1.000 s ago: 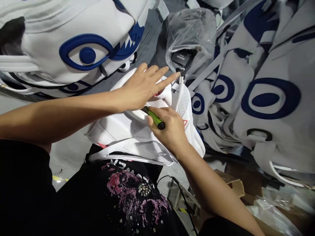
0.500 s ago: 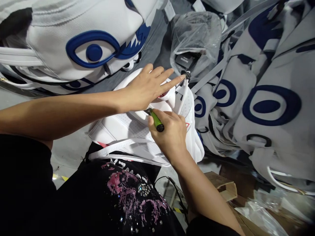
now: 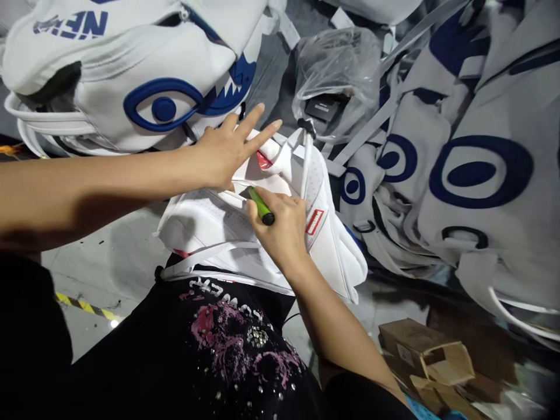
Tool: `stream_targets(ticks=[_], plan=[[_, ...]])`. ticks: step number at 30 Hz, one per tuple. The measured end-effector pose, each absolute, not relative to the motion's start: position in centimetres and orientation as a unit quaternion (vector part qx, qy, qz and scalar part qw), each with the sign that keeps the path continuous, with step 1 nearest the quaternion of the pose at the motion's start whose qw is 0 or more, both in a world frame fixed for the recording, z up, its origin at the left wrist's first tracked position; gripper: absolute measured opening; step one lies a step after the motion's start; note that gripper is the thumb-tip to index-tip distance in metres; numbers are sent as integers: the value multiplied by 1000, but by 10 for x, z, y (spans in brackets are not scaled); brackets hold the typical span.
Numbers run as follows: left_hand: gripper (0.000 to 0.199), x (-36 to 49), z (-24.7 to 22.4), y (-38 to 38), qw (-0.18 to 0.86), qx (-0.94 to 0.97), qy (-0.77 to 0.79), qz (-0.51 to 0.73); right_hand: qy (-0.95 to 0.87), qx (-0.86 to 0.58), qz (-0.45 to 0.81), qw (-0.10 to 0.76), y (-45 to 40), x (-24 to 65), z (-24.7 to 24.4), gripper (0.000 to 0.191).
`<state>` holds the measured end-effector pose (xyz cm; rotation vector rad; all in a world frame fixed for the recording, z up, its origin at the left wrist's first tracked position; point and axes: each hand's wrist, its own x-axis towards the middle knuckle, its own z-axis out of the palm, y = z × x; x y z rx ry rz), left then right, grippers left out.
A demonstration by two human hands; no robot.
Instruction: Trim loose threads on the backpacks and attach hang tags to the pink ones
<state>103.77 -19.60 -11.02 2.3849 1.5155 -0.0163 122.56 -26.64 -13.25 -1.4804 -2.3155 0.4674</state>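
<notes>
A white bag (image 3: 219,224) with perforated panels and a red label (image 3: 314,222) lies in front of my body. My right hand (image 3: 280,224) is closed around a green tool with a black end (image 3: 262,207), its tip pointing up and left at the bag's seam. Above and to the left, my left hand (image 3: 231,146) rests on the bag with its fingers spread. Some of the bag under that hand is hidden. A red patch (image 3: 263,160) shows just right of the left fingers.
A white bag with a blue eye (image 3: 164,109) stands at the upper left. More eye-patterned bags (image 3: 481,172) are piled at the right. A clear plastic bag (image 3: 339,64) holding black items lies at the top centre. Cardboard boxes (image 3: 411,344) are at the lower right.
Both hands have shifted left, the left one uncovering more of the bag and the red patch. The red label has come into view beside my right hand. The camera view has moved slightly.
</notes>
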Motion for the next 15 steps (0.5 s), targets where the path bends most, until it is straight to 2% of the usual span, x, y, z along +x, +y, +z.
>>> stream_targets(ticks=[4, 6, 11, 15], plan=[[131, 1048, -109, -199, 169, 798, 577, -40, -808, -522, 184, 203, -261, 1215, -143, 29], [132, 1051, -107, -199, 155, 797, 582, -56, -808, -520, 188, 204, -260, 1215, -145, 30], [129, 1039, -117, -192, 104, 843, 525, -53, -809, -511, 199, 214, -260, 1222, -140, 32], [122, 1026, -128, -184, 84, 869, 486, -51, -827, -498, 205, 160, -256, 1220, -132, 28]])
